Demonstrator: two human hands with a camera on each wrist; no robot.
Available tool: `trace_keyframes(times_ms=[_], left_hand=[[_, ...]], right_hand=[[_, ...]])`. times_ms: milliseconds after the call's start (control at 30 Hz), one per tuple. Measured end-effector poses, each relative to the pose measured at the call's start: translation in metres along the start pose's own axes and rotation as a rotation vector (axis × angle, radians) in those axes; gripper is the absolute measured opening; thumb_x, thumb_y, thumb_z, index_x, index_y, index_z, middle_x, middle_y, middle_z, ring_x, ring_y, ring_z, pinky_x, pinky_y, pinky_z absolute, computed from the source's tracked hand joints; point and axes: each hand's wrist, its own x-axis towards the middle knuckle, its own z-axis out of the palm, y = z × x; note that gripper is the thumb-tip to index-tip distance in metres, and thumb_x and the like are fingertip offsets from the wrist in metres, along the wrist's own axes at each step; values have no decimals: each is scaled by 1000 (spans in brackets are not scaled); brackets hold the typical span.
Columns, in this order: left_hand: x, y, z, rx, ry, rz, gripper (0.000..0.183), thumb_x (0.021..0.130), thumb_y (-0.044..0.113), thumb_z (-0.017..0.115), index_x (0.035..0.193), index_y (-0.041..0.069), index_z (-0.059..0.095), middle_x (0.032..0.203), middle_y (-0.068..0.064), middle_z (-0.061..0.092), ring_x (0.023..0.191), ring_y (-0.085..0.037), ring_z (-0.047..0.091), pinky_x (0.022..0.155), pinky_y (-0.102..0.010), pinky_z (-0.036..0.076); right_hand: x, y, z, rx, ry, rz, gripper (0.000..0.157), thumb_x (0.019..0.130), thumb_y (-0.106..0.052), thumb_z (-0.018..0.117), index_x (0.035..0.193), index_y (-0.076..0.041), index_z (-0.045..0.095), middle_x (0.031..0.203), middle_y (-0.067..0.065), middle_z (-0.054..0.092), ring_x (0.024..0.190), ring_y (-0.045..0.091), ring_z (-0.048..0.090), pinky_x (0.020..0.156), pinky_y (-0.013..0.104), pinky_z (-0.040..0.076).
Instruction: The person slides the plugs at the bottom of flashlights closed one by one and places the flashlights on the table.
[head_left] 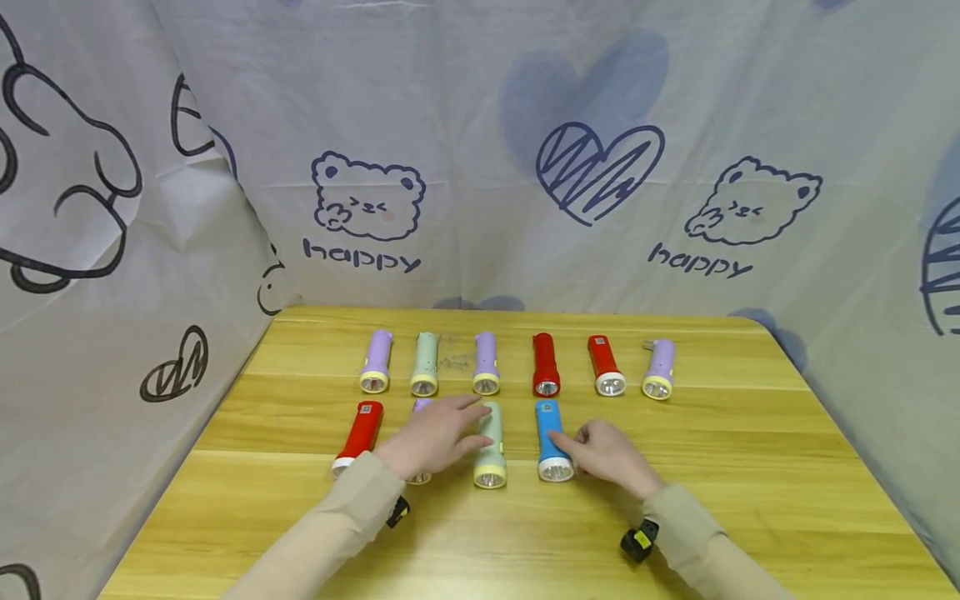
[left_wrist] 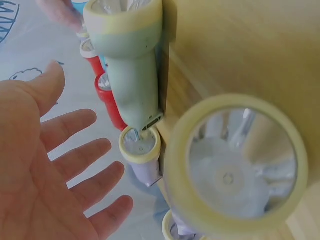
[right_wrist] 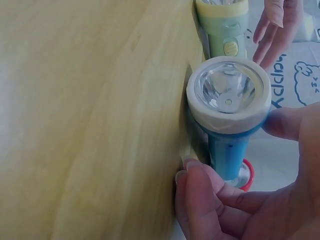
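Observation:
My left hand is spread open beside the pale green flashlight, above a purple flashlight that it partly hides. In the left wrist view its fingers are apart and the palm holds nothing. My right hand is at the blue flashlight, which lies with its white-rimmed lens toward me. The right thumb lies on the blue flashlight, close behind the rim. The other right fingers are curled low at the opposite side; whether they press on the body is hard to tell.
A red flashlight lies left of my left hand. Farther back runs a row of purple, green and red flashlights, among them a dark red flashlight and a purple flashlight at the right end. A printed cloth hangs behind the wooden table.

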Motion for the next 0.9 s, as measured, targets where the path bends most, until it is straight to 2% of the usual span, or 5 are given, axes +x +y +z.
trace_keyframes(times_ms=[100,333,567,733,900], left_hand=[[-1,-3,-3,12,14,-13,52,101,39,61,141,7,58,149,-20,53,137,-37,52,115,-51,44],[-5,-8,-7,35,22,-69,55,101,39,60,145,6,54,149,-18,53,139,-37,51,117,-52,41],[-1,-10,-9,70,32,-80,55,100,40,61,144,8,55,149,-16,55,137,-36,52,116,-52,42],[9,-7,-11,117,89,-54,52,101,40,59,142,9,56,148,-17,55,136,-37,54,115,-53,43],[18,-1,-13,117,120,-50,52,102,41,58,144,11,54,151,-18,52,138,-38,52,116,-53,42]], right_hand=[[-2,5,-3,29,-18,7,56,95,-59,58,63,-14,55,54,0,54,48,12,41,48,23,29],[-6,20,-17,75,-57,5,53,99,-55,55,88,-4,65,68,7,65,59,17,58,57,28,47],[-10,35,-36,93,-58,-42,49,102,-46,54,96,0,67,78,9,67,66,17,64,63,29,55],[-12,44,-58,89,31,-89,46,104,-40,53,107,4,66,87,14,69,73,18,68,64,28,57],[-10,51,-83,-31,243,-171,37,103,-31,56,112,4,65,96,19,71,79,22,68,65,29,53]])
